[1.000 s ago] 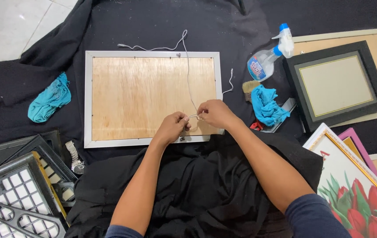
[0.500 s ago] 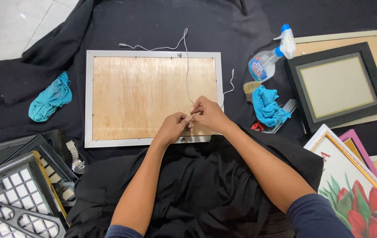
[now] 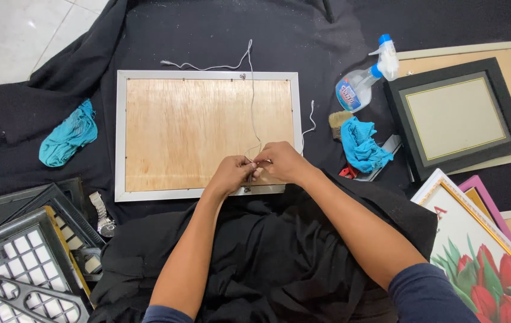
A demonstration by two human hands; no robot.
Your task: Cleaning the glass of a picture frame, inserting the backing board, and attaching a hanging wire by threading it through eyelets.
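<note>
Both the left hand [image 3: 230, 175] and right hand [image 3: 280, 162] pinched the hanging string [image 3: 251, 101] shut at the plywood-backed frame [image 3: 207, 128]'s lower edge, apparently mid-knot; tightening would need a steady pull.

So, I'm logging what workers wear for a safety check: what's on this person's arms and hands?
Both hands, left hand and right hand, are bare: no gloves, and no rings or watch that I can make out. The forearms are uncovered; dark navy sleeves are pushed up near the elbows.
</note>
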